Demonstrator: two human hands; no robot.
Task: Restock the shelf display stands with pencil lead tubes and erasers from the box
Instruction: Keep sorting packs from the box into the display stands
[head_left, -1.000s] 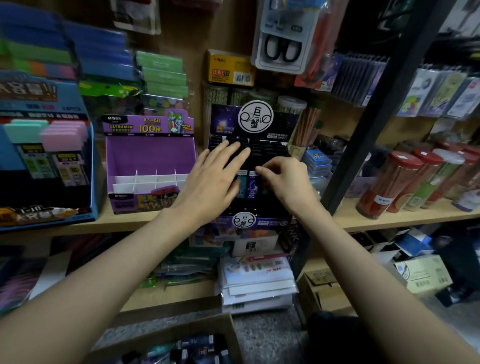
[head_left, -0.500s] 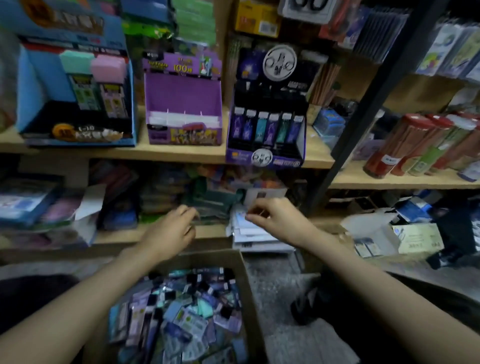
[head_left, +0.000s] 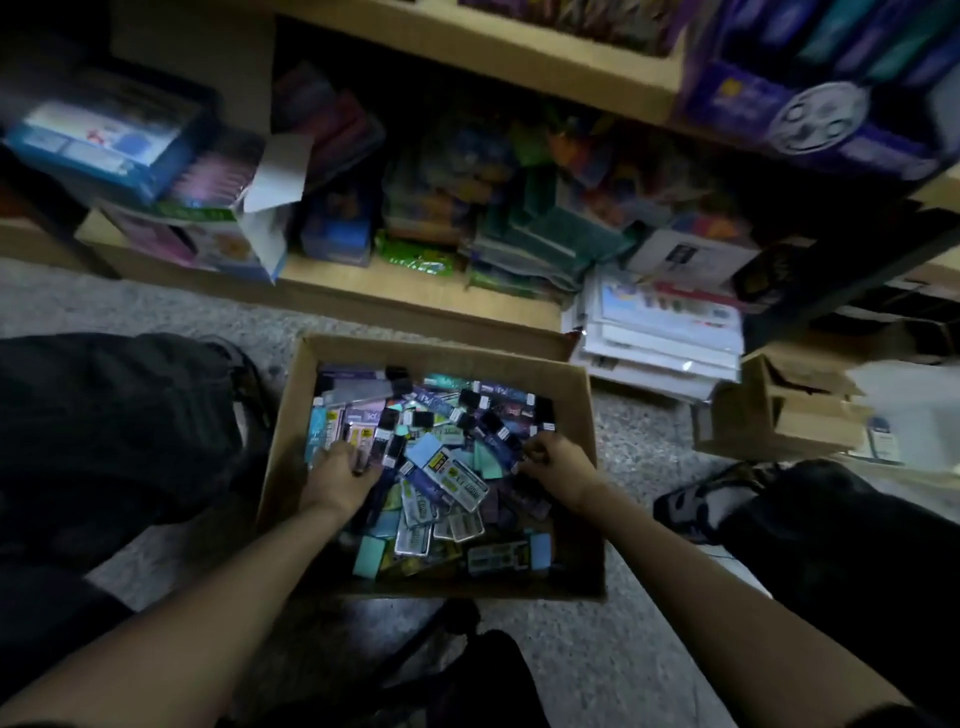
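Pencil lead tubes (head_left: 441, 475) and erasers (head_left: 370, 556) lie heaped in the box (head_left: 579, 415) on the floor (head_left: 641, 441). Picking step: left hand (head_left: 340, 478) pinches a dark tube (head_left: 359, 464); right hand (head_left: 558, 470) curls into the heap, grasp undeterminable. Next: secure stock, raise it to the display stand (head_left: 810, 119).

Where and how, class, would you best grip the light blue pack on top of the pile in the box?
Probably pinch its two long edges from above. The light blue pack lies flat atop the pile in the box, between the left hand and right hand, so its edges show while its underside is covered.
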